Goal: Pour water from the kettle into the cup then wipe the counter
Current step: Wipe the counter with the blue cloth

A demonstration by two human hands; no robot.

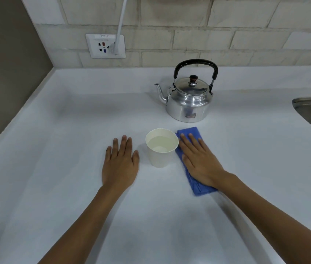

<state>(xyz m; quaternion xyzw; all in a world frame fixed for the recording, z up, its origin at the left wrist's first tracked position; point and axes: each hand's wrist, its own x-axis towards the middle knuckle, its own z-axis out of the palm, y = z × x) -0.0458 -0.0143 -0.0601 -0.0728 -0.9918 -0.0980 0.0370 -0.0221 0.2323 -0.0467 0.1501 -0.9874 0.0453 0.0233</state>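
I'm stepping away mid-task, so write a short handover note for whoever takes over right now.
Left hand: flat and open on the white counter, holding nothing.
Right hand: palm pressed flat on the folded blue cloth, no closed grip.
White paper cup: upright between the hands, water inside.
Silver metal kettle: behind the cup, lid on, upright.
Done: pouring, it seems.
Left: wiping the counter.

- Soft, even, cool light falls from overhead; the white worktop [74, 121] reads bright, nowhere blown out.
- Shadows are faint and diffuse, lying close under both forearms.
- The kettle [188, 100] carries small bright reflections on its lid and body.
- Wide-angle distortion bends the wall lines and worktop edges near the frame's sides.
- Slight softness overall.
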